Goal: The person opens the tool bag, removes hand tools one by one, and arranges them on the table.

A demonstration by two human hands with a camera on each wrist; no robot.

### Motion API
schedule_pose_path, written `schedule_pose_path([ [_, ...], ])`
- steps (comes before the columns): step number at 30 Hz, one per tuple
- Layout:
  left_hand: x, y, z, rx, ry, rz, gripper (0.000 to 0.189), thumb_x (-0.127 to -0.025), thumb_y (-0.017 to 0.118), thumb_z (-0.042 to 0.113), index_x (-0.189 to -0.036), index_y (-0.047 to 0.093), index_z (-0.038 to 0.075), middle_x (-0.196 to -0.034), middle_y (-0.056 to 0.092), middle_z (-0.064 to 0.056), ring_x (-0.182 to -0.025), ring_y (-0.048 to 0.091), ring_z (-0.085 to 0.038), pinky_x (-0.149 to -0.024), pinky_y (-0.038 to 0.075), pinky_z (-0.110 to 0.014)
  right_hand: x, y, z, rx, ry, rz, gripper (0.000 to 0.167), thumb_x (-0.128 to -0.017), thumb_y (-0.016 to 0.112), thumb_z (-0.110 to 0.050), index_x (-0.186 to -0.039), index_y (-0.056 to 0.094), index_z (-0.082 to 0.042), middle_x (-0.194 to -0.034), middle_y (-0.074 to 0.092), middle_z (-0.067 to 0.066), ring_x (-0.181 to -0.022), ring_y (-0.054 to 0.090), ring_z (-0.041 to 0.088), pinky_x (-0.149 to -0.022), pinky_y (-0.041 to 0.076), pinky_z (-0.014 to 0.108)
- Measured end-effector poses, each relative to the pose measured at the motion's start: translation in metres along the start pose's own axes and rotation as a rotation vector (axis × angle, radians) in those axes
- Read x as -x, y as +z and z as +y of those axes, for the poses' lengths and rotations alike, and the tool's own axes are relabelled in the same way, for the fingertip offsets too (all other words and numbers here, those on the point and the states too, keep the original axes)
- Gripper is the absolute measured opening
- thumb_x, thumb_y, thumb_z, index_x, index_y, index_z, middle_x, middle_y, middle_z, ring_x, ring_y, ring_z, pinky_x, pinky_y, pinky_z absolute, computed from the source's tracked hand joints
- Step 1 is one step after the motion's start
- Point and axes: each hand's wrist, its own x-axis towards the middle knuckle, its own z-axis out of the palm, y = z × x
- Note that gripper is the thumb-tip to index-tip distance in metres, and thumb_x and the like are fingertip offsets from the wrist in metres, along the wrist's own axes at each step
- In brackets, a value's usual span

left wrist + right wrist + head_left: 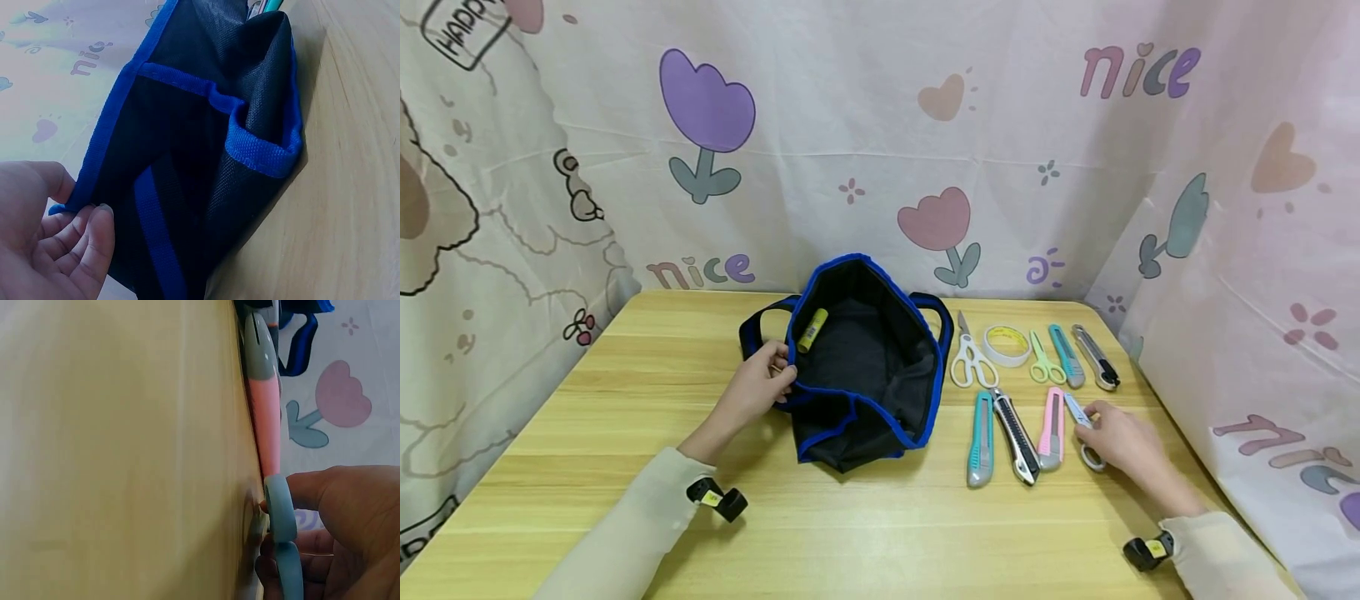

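Note:
A black fabric tool bag (857,446) with blue trim stands with its mouth open mid-table. My left hand (767,375) pinches its left rim between thumb and fingers, just below a strap handle. Inside, a small yellow tube (812,331) leans against the left wall. Over at the right, my right hand (1120,437) grips a pair of light blue scissors (282,509) by the handles, close over the wood. The blades point away from me, beside a pink utility knife (1052,429).
Left of the pink knife lie a silver-black cutter (1017,437) and a teal cutter (981,437). Behind are white scissors (972,362), a tape roll (1007,357), green scissors (1047,367), another teal cutter (1066,354) and a grey cutter (1096,357). A printed curtain (850,125) borders the table.

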Motion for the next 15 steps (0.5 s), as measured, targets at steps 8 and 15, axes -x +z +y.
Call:
schedule_pose_path([
  [8, 0.000, 0.000, 0.000, -0.003, -0.005, 0.000, 0.032, -0.095, 0.054, 0.007, -0.123, 0.048, -0.006, -0.105, 0.053, -0.018, -0.074, 0.062, -0.023, -0.061, 0.056, -0.032, -0.001, 0.003, -0.010, 0.014, 0.010, -0.029, 0.043, -0.089, 0.057, -0.030, -0.115, 0.056, 0.003, -0.073, 0.057, 0.003, -0.063, 0.051, 0.022, -0.054, 0.039, 0.036],
  [15, 0.001, -0.001, 0.000, -0.010, -0.003, -0.001, 0.032, -0.096, 0.054, 0.007, -0.124, 0.048, -0.006, -0.105, 0.053, -0.018, -0.075, 0.062, -0.023, -0.061, 0.056, -0.032, -0.001, 0.004, -0.013, 0.012, -0.008, -0.035, 0.043, -0.091, 0.058, -0.031, -0.117, 0.056, 0.003, -0.075, 0.058, 0.003, -0.062, 0.051, 0.021, -0.053, 0.038, 0.035],
])
